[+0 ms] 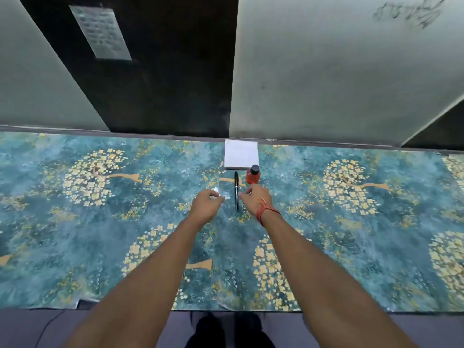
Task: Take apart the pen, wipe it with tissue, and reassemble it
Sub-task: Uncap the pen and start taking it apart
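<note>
Both arms reached out over the bench [75,247], its cover a blue-green floral print. The black pen [236,190] lay whole and capped, pointing near to far, right between the hands. The left hand [206,203] hovered just left of it, fingers loosely curled, holding nothing. The right hand [256,198], a red thread [267,210] at its wrist, hung just right of it, also empty. Farther off sat a white tissue stack [241,154], with a red bottle [253,175], black-capped, just near of it.
</note>
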